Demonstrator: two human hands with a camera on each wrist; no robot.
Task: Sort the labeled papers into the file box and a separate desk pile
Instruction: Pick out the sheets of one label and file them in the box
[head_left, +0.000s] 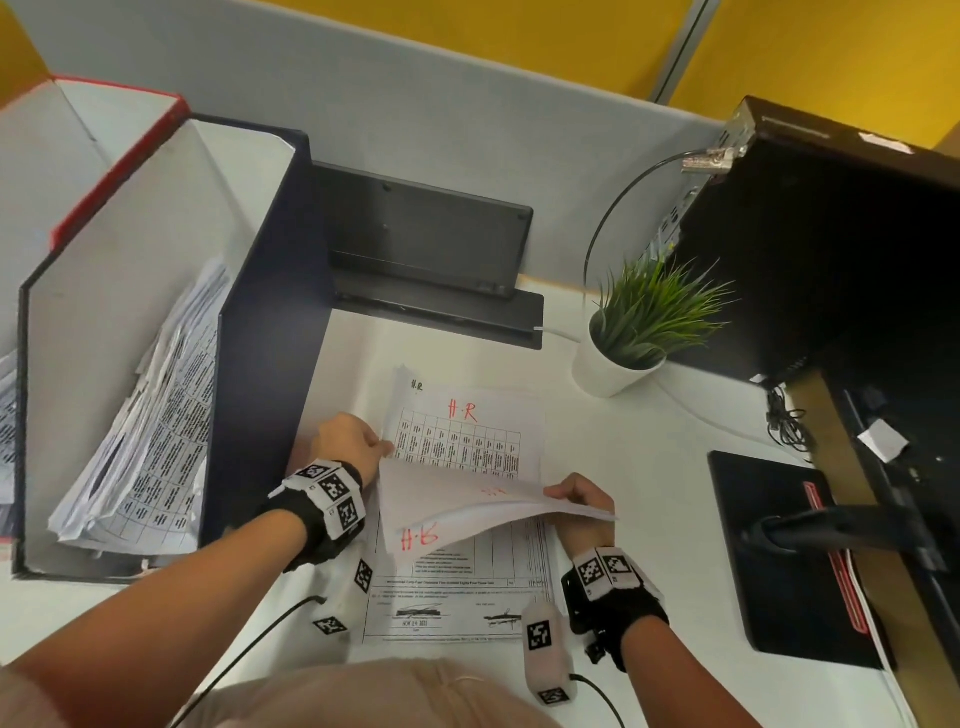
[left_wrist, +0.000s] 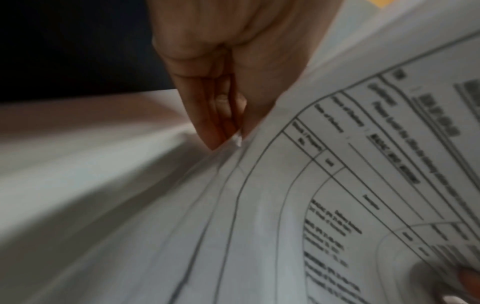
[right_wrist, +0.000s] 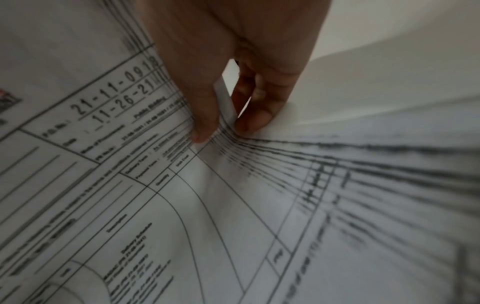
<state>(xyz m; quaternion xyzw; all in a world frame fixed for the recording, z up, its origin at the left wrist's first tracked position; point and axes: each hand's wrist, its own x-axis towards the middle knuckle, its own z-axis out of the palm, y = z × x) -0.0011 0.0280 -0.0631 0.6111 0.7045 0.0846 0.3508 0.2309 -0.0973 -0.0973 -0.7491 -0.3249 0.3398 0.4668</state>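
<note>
My left hand (head_left: 382, 446) pinches the left corner of a few white sheets (head_left: 467, 512), and my right hand (head_left: 558, 491) pinches their right edge. They hang curved just above the desk, and a red "H.R" shows through them. The left wrist view shows thumb and fingers (left_wrist: 215, 123) closed on the corner of the printed form (left_wrist: 311, 185). In the right wrist view the paper edge (right_wrist: 226, 102) sits between thumb and fingers. Under the lifted sheets lies a printed form (head_left: 452, 597). Beyond it lies a pile with a table and a red "H.R" on top (head_left: 467, 431). The dark file box (head_left: 270, 312) at left holds several papers (head_left: 150, 426).
A red-edged box (head_left: 119, 150) stands behind the file box. A black keyboard (head_left: 421, 244) leans on the grey partition. A potted plant (head_left: 634, 332), a computer tower (head_left: 831, 234) and a black mouse pad (head_left: 779, 551) occupy the right side.
</note>
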